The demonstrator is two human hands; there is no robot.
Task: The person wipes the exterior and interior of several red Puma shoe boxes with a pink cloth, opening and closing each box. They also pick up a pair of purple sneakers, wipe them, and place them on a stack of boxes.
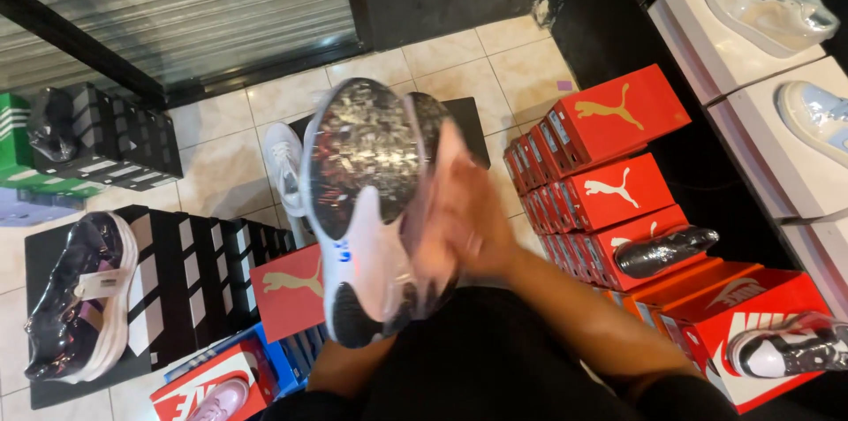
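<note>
Right in close, the right hand [464, 227] is pressed flat with fingers spread against the side of a white sneaker [367, 209], which sits dead centre in view, sole turned up toward the camera and wrapped in shiny clear film. The left hand [340, 359] comes in from six o'clock under the heel; its fingers are hidden behind the shoe, so I cannot tell how far it is closed. At seven o'clock, a pink shoe [221, 399] rests on a red box. Out at nine o'clock, a dark glossy shoe [79, 306] lies on a row of black-and-white boxes [190, 275]. At three o'clock, stacked red boxes [609, 182] carry a wrapped black shoe [664, 250]. Farther still, at one o'clock, pale shoes [768, 7] sit on white boxes [707, 41], and tan floor tiles [459, 59] run toward a metal shutter [203, 6] at eleven.
</note>
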